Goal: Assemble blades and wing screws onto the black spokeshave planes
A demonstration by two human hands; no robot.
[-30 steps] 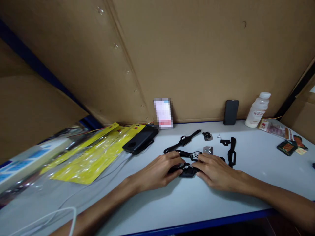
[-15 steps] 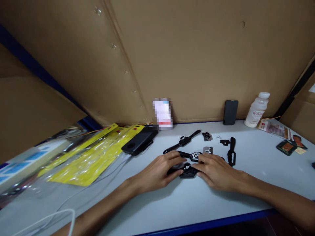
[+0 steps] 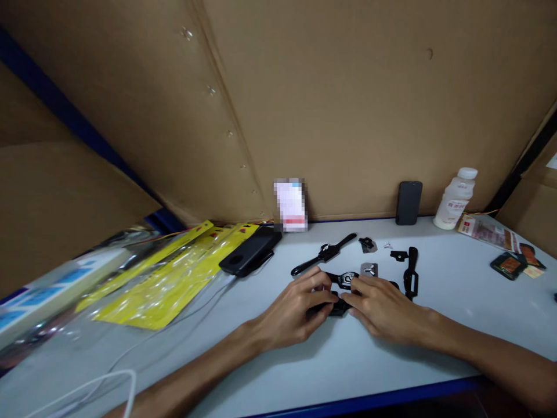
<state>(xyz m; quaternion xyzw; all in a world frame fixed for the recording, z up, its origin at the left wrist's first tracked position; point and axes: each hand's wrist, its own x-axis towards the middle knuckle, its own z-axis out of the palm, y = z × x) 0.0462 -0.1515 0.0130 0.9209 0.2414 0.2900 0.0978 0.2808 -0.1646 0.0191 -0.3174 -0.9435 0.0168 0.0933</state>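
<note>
Both hands are on a black spokeshave [image 3: 338,309] near the front middle of the table. My left hand [image 3: 298,305] is closed around its left side, with thumb and fingertips together by the middle. My right hand [image 3: 383,307] grips the other side, fingertips at the centre; the small part between the fingertips is mostly hidden. Just behind lies a second spokeshave body [image 3: 343,280], partly covered by my right fingers. Beyond that are a blade [image 3: 372,267] with a silver wing screw on it and another spokeshave [image 3: 328,252], lying slantwise.
To the right lie a spokeshave body [image 3: 411,273], a black cap plate [image 3: 398,255], a blade with cap [image 3: 368,245] and a small screw [image 3: 387,245]. Yellow packages [image 3: 174,290] and a black power bank [image 3: 250,252] lie left. A phone [image 3: 409,203] and bottle [image 3: 455,200] stand behind.
My left hand's fingertips have moved right, onto the middle of the spokeshave, covering the fastener seen there before. My right hand stays almost in place. The view has shifted slightly.
</note>
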